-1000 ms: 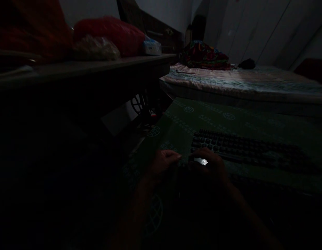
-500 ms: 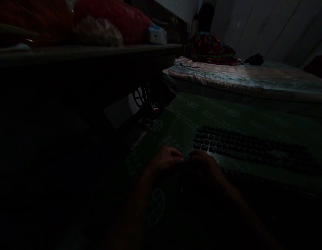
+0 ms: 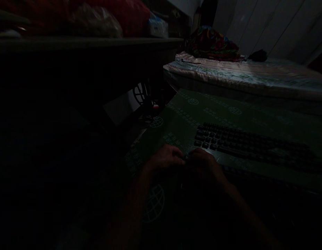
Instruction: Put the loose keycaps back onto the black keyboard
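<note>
The scene is very dark. My left hand (image 3: 167, 156) and my right hand (image 3: 201, 157) meet fingertip to fingertip over a green printed board (image 3: 185, 118). Both hands are closed, with fingers pinched around something small and dark that I cannot make out. Just beyond my right hand lies a block of black keyboard keys (image 3: 241, 146), set in rows on the board. A second dark row of keys (image 3: 236, 172) shows partly past my right wrist; the rest of it sinks into shadow.
At the left a dark table (image 3: 98, 42) carries a red bag (image 3: 135, 17), a clear plastic bag (image 3: 95, 22) and a small white-blue pack (image 3: 158, 27). Behind the board stands a bed (image 3: 228, 74) with a heap of patterned cloth (image 3: 213, 43). A spoked wheel (image 3: 139, 93) shows under the table.
The view has shifted slightly, so the table and bed sit a little higher. Both hands keep nearly the same place and stay pinched together.
</note>
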The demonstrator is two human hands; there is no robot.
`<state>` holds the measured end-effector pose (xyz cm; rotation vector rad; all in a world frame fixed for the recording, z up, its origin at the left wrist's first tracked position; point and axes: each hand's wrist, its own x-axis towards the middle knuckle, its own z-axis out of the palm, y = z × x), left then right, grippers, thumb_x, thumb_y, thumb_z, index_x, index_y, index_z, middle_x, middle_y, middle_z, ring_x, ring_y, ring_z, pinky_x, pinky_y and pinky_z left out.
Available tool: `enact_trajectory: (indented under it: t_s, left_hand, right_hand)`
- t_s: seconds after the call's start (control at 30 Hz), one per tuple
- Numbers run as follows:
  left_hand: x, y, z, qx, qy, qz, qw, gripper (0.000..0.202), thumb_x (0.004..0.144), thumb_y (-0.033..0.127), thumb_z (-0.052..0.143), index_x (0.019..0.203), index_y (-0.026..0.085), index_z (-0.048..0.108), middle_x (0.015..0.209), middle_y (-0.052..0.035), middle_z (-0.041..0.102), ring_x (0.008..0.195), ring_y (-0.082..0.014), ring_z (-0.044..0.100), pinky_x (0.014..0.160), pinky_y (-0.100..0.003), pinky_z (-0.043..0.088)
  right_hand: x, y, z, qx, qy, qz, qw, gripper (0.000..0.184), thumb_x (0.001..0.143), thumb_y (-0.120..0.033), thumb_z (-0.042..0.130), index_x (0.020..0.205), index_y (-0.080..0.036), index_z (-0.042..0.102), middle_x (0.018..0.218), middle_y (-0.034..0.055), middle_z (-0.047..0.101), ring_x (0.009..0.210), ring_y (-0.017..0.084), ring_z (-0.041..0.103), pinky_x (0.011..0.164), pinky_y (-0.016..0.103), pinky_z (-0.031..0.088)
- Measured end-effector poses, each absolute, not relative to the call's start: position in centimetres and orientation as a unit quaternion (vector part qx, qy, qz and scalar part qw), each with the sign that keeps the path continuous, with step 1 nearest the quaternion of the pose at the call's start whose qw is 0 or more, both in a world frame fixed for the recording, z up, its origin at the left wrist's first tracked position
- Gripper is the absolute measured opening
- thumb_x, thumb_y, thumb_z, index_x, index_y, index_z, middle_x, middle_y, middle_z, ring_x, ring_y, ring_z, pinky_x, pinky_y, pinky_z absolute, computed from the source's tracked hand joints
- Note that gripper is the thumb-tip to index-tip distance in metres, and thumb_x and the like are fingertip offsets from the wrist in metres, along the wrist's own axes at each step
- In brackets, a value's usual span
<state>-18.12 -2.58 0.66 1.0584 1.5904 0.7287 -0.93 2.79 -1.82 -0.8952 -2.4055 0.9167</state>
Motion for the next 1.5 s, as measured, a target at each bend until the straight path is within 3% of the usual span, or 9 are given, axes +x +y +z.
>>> enact_trajectory:
  t_s: [0.37,0.9,1.5]
  left_hand:
    - [-17.8,-2.5,0.8,0.438,0.666,0.289,0.531,0.021,0.056,0.021,0.069,0.076,0.015,0.063,0.054,0.0067,0.052,0.051,-0.0102,0.049,0.052,-0.023,0.036]
    - [-17.6,-2.3,0.3,0.432,0.675,0.296,0.520,0.018,0.056,0.020,0.068,0.072,0.015,0.062,0.058,0.0046,0.056,0.055,-0.0108,0.052,0.052,-0.022,0.037]
    - [-17.5,-2.5,0.7,0.440,0.672,0.282,0.524,0.020,0.055,0.023,0.068,0.072,0.015,0.061,0.060,0.0034,0.057,0.056,-0.0115,0.053,0.051,-0.022,0.039]
  right_hand:
    - [-1.0,2.6,-1.4,-0.331,-0.852,0.360,0.189,0.008,0.066,-0.009,0.067,0.067,-0.017,0.066,0.076,0.0022,0.056,0.069,0.013,0.054,0.058,0.023,0.039]
    - [-1.0,2.5,-1.0,-0.336,-0.857,0.340,0.193,0.012,0.066,-0.005,0.063,0.061,-0.016,0.061,0.069,-0.0009,0.050,0.064,0.011,0.049,0.056,0.021,0.034]
    - [-0.8,2.6,-0.8,-0.334,-0.850,0.368,0.173,0.009,0.067,-0.009,0.067,0.064,-0.016,0.063,0.074,-0.0001,0.052,0.067,0.012,0.051,0.056,0.022,0.035]
